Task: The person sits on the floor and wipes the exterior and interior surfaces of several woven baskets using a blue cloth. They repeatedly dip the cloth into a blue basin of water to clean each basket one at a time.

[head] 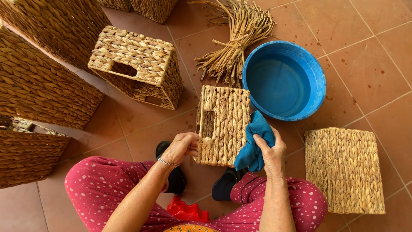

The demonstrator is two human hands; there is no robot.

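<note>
A small woven straw basket (223,124) with a rectangular handle hole stands on its side between my knees. My left hand (182,147) grips its lower left edge. A bunched blue cloth (254,141) is held in my right hand (271,152) and pressed against the basket's right side. A round blue basin (315,73) holding water sits just beyond the basket, to the right.
Another woven basket (345,169) lies at the right, one with handle holes (137,66) at the upper left, and larger baskets (38,86) along the left. A bundle of dried straw (234,43) lies at the top. A red plastic stool (186,210) sits under me on the tiled floor.
</note>
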